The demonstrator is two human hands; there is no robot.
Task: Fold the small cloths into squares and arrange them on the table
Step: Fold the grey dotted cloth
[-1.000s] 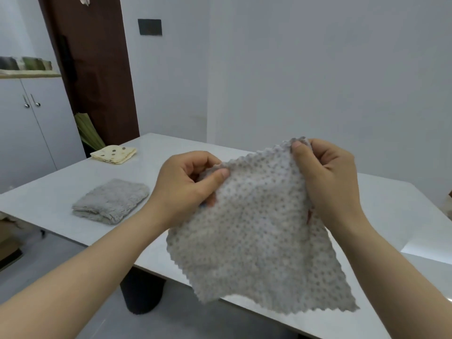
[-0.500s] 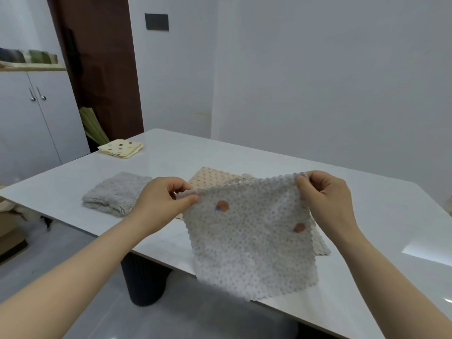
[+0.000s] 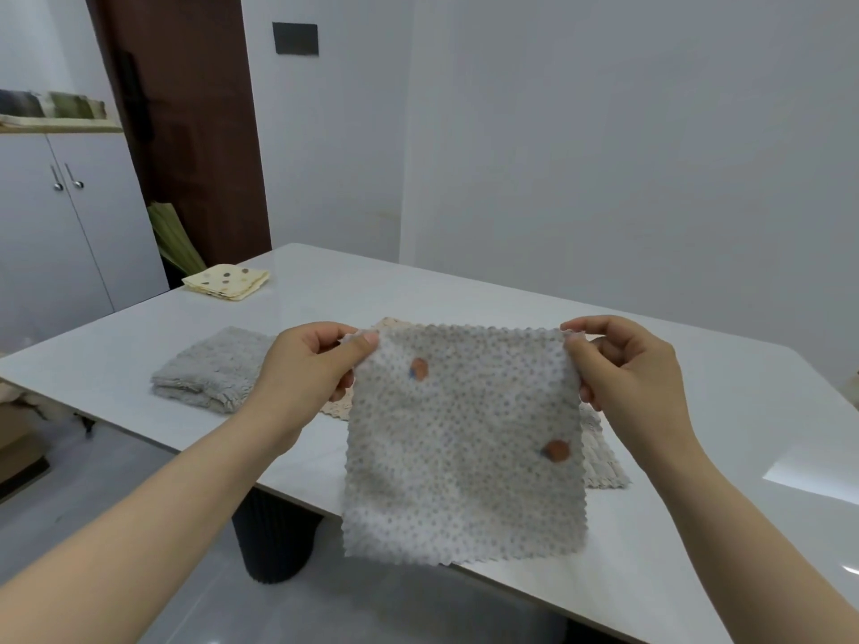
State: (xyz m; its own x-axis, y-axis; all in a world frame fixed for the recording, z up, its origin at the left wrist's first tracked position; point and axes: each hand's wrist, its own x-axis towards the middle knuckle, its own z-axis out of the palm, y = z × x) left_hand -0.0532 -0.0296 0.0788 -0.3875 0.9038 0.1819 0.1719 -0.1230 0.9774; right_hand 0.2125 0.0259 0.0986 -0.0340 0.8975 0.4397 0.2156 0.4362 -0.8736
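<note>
Cloth (image 3: 465, 457) flatter than before — top corners in left hand (image 3: 302, 371), right hand (image 3: 637, 369)

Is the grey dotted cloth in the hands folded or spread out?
Spread out. The grey dotted cloth hangs flat as one sheet, its top corners pinched by the left hand and right hand.

The white, glossy desk (image 3: 697, 411) has rounded corners and stands on a dark ribbed pedestal (image 3: 274, 541). At its 9 o'clock side lies a folded grey cloth (image 3: 209, 369), thick and nubbly. At the far corner, about 10 o'clock, sits a folded cream cloth (image 3: 226, 281) with coloured dots. Near the middle a beige cloth (image 3: 337, 406) lies flat, mostly hidden, only its zigzag edges showing.
</note>
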